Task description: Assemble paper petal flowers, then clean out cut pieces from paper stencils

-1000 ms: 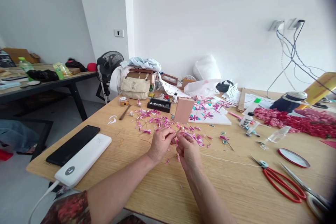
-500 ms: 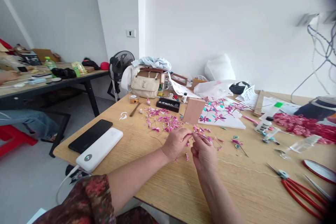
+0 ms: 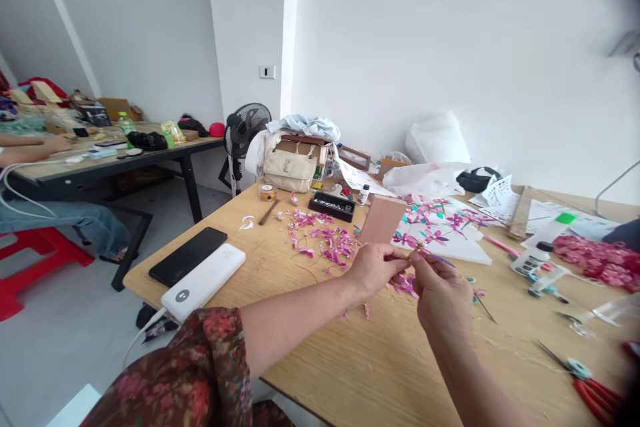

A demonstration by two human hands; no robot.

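Observation:
My left hand (image 3: 377, 271) is closed in a pinch, its fingertips meeting those of my right hand (image 3: 444, 290) above the table. Something small and thin lies between the fingertips, too fine to make out. Out of my right hand's closed fingers sticks a slim purple petal (image 3: 447, 261). Just beyond my hands, pink and purple flower pieces (image 3: 337, 245) are scattered over the wood. Behind them a small wooden board (image 3: 383, 219) leans upright beside a white foam sheet (image 3: 473, 250) bearing purple and teal flowers (image 3: 433, 230).
A phone (image 3: 187, 255) and white power bank (image 3: 205, 282) lie at the left edge. Red-handled scissors (image 3: 583, 373), a small bottle (image 3: 533, 258) and pink flower bundles (image 3: 595, 258) are at right. A beige bag (image 3: 289, 170) stands behind. Another person's hand (image 3: 56, 144) shows far left.
The view has turned left, so everything sits further right in the picture. Both hands stay pinched together, and the purple petal sticks out more plainly from my right hand.

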